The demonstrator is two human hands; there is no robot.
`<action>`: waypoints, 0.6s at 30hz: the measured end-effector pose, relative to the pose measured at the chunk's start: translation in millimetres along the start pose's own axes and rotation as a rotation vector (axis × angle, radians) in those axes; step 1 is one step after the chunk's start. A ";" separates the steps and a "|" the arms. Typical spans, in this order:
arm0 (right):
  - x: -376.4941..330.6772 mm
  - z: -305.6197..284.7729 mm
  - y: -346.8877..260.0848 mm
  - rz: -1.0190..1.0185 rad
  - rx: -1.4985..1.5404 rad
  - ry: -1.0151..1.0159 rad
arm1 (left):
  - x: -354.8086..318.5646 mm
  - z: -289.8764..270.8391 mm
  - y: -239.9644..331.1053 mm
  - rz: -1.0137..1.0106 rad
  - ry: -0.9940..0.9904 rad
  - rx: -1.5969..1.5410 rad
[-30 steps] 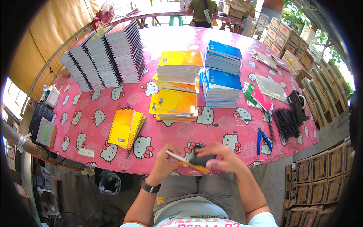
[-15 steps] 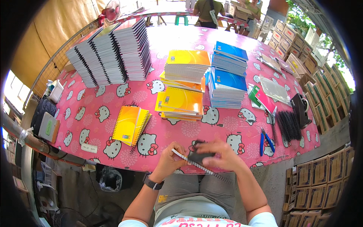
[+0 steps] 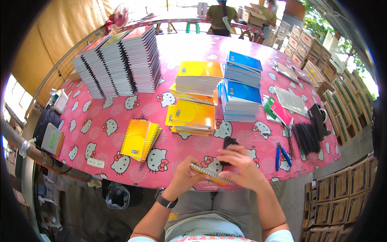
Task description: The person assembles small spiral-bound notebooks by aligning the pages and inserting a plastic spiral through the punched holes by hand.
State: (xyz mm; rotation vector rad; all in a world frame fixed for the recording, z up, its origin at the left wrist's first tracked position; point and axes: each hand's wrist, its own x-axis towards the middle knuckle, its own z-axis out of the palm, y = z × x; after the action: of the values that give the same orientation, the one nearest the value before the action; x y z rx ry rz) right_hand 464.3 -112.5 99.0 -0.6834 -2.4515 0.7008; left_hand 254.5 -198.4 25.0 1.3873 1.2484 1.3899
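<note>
My left hand (image 3: 183, 177) grips the left end of a yellow spiral notebook (image 3: 213, 176), held edge-on just over the table's front edge. My right hand (image 3: 240, 169) rests over the notebook's right part, fingers curled on it. A black object (image 3: 229, 142) lies on the pink tablecloth just beyond my right hand, partly hidden by the fingers. Two yellow spiral notebooks (image 3: 140, 139) lie stacked to the left of my hands. A blue pair of pliers (image 3: 281, 155) lies to the right.
On the pink patterned table (image 3: 121, 117) stand piles of yellow notebooks (image 3: 193, 117), blue notebooks (image 3: 240, 97) and tall grey stacks (image 3: 117, 64). Black spiral bindings (image 3: 306, 137) lie at right. Cardboard boxes (image 3: 346, 189) line the right side. A person (image 3: 219, 16) stands beyond the far edge.
The notebook in my hands has been turned and lowered a little toward the table edge; my right hand has shifted over it, uncovering the black object.
</note>
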 end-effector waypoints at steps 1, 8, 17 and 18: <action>5.0 -2.2 -27.6 0.024 0.166 0.018 | 1.9 5.2 7.8 0.038 0.017 0.005; -2.4 13.1 -45.8 0.051 0.206 0.248 | 5.6 16.2 34.1 0.138 0.048 -0.074; -2.4 16.1 -45.2 -0.060 0.203 0.316 | 2.6 14.9 54.7 0.167 0.002 -0.012; -1.7 15.4 -45.5 -0.087 0.188 0.311 | 1.9 14.1 56.3 0.172 -0.001 -0.016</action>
State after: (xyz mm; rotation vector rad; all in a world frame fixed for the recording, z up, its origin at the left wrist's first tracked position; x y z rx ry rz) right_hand 442.0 -152.4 113.7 -0.5620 -2.0889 0.7212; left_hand 274.2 -206.3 79.1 1.5125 1.1369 1.5115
